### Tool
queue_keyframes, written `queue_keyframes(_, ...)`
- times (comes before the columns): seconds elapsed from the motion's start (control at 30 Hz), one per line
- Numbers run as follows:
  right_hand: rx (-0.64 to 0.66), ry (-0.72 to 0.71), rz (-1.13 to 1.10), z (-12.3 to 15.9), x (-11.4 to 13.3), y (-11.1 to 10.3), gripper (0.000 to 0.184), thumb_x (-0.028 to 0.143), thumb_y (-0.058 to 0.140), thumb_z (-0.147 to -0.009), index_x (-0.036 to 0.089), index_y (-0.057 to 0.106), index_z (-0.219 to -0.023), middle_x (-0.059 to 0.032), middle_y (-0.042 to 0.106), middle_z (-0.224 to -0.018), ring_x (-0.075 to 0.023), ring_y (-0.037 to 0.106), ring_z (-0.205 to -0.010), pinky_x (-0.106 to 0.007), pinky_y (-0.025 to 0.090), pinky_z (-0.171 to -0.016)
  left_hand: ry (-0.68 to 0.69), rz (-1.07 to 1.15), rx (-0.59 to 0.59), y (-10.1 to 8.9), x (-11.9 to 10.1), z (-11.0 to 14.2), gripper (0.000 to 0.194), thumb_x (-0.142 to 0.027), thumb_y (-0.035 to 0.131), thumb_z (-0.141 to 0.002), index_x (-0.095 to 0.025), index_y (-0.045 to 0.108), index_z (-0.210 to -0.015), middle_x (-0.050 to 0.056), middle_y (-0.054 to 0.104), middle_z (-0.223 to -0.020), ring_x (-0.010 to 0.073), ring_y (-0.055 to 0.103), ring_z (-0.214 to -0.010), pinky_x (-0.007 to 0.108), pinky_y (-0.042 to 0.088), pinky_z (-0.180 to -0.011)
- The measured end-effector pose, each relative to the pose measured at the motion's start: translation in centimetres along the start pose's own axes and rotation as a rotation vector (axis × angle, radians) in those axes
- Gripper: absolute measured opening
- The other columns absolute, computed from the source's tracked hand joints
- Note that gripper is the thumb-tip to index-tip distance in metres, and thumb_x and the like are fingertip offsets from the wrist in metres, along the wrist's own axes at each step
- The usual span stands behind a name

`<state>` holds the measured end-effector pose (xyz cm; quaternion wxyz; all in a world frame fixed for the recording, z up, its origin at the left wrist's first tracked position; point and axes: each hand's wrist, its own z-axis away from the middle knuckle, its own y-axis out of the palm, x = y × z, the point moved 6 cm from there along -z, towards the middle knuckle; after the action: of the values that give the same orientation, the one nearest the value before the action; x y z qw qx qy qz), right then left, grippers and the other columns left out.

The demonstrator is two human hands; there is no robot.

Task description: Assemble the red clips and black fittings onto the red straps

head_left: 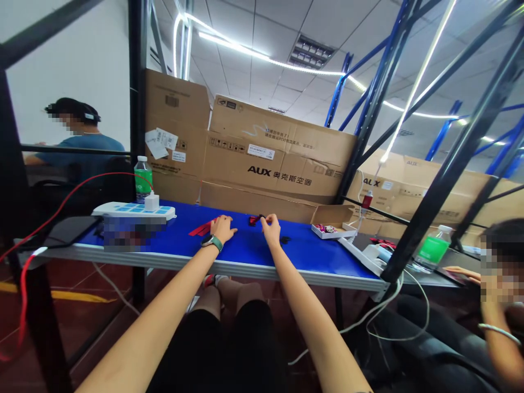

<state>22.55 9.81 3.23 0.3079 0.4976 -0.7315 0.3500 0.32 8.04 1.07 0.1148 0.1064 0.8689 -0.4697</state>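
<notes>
Red flat strips (200, 229) beside left hand (223, 229), fingers loosely open, right hand (271, 229), fingers pinching small dark piece (261, 217).

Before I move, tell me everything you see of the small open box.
The small box is shallow, white-walled, apparently cardboard. It sits upright on the blue tabletop, toward the right end, its brown lid raised at the back. Small pink and whitish items lie inside, too small to identify. A white power strip lies just to its right; no hand touches the box.
</notes>
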Motion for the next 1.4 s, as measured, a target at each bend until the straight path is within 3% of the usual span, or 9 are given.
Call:
queue_keyframes(0.1, -0.222, -0.037, 0.220, -0.5, -0.2, -1.9, 0.016, 0.035, 0.050, -0.082, 0.024, 0.041, -0.074, 0.0015, 0.057, -0.074, -0.0155, 0.054, -0.071, -0.025, 0.043, -0.071, -0.035, -0.067, 0.150, 0.8, -0.4, 0.2, 0.054, -0.055, 0.051, -0.093, -0.014, 0.062, -0.127, 0.020, 0.065, -0.127, 0.0362, 0.056, -0.120, 0.052, 0.036, -0.103)
queue_keyframes(0.17, -0.237, -0.031, 0.316, -0.6, -0.4, -2.2, 0.014, 0.030, 0.048, -0.082, 0.024, 0.041, -0.071, -0.0002, 0.058, -0.074, -0.0173, 0.054, -0.074, -0.026, 0.042, -0.074, -0.021, -0.091, 0.184, 0.8, -0.9, 0.4, 0.053, -0.054, 0.046, -0.095, -0.014, 0.061, -0.127, 0.021, 0.065, -0.127, 0.0368, 0.057, -0.120, 0.054, 0.035, -0.102)
queue_keyframes(0.27, -0.230, -0.023, 0.384, -0.6, -0.7, -2.0, 0.011, 0.028, 0.048, -0.083, 0.024, 0.045, -0.073, -0.0036, 0.062, -0.079, -0.0193, 0.056, -0.079, -0.027, 0.042, -0.077, -0.003, -0.122, 0.118, 0.2, -1.4, 0.6, 0.045, -0.044, 0.045, -0.096, -0.015, 0.064, -0.125, 0.020, 0.063, -0.131, 0.0358, 0.055, -0.122, 0.053, 0.034, -0.103)
queue_keyframes(0.37, -0.195, -0.045, 0.421, -0.5, -1.1, -1.5, 0.005, 0.026, 0.052, -0.082, 0.022, 0.050, -0.079, -0.0069, 0.065, -0.087, -0.0205, 0.059, -0.085, -0.028, 0.043, -0.080, -0.026, -0.183, 0.056, 0.0, -1.3, 0.8, 0.046, -0.042, 0.045, -0.095, -0.013, 0.064, -0.125, 0.022, 0.061, -0.133, 0.0375, 0.052, -0.125, 0.054, 0.031, -0.105)
queue_keyframes(0.53, -0.101, -0.073, 0.536, -0.3, -1.1, -0.8, 0.009, 0.017, 0.057, -0.080, 0.020, 0.056, -0.089, -0.0076, 0.065, -0.092, -0.0199, 0.060, -0.083, -0.027, 0.043, -0.076, -0.063, -0.219, 0.168, 0.9, -1.0, 0.9, 0.053, -0.048, 0.040, -0.097, -0.010, 0.064, -0.126, 0.025, 0.065, -0.124, 0.0402, 0.056, -0.119, 0.057, 0.026, -0.105)
queue_keyframes(0.7, -0.088, -0.259, 0.558, -0.1, 1.2, -0.6, 0.010, 0.024, 0.052, -0.092, 0.020, 0.056, -0.100, -0.0058, 0.066, -0.096, -0.0179, 0.061, -0.087, -0.025, 0.043, -0.078, -0.011, -0.224, 0.141, 0.6, -1.5, 0.9, 0.047, -0.042, 0.043, -0.096, -0.012, 0.065, -0.126, 0.024, 0.064, -0.127, 0.0399, 0.055, -0.120, 0.056, 0.027, -0.104)
queue_keyframes(0.93, 0.136, -0.042, 0.880, 0.4, 0.0, 0.4, 0.015, 0.026, 0.056, -0.090, 0.024, 0.064, -0.103, -0.0062, 0.070, -0.099, -0.0193, 0.066, -0.087, -0.026, 0.044, -0.073, 0.002, -0.236, 0.140, 0.7, -1.5, 0.9, 0.046, -0.040, 0.043, -0.095, -0.013, 0.064, -0.126, 0.022, 0.064, -0.128, 0.0387, 0.056, -0.119, 0.056, 0.031, -0.101)
queue_keyframes(1.1, 0.120, 0.017, 0.977, 1.0, 0.2, 0.1, 0.021, 0.026, 0.052, -0.092, 0.020, 0.067, -0.106, -0.0133, 0.070, -0.101, -0.0239, 0.069, -0.091, -0.030, 0.047, -0.076, 0.005, -0.210, 0.121, 0.5, -1.6, 1.0, 0.043, -0.038, 0.045, -0.094, -0.013, 0.065, -0.123, 0.021, 0.066, -0.125, 0.0379, 0.056, -0.118, 0.054, 0.032, -0.102)
queue_keyframes(1.4, 0.205, -0.077, 0.971, 2.1, 1.9, 1.1, 0.021, 0.026, 0.056, -0.087, 0.020, 0.070, -0.100, -0.0123, 0.071, -0.100, -0.0253, 0.068, -0.095, -0.031, 0.048, -0.079, 0.002, -0.182, 0.106, 0.6, -1.5, 1.0, 0.042, -0.036, 0.046, -0.094, -0.013, 0.064, -0.124, 0.021, 0.065, -0.126, 0.0382, 0.056, -0.118, 0.055, 0.031, -0.103)
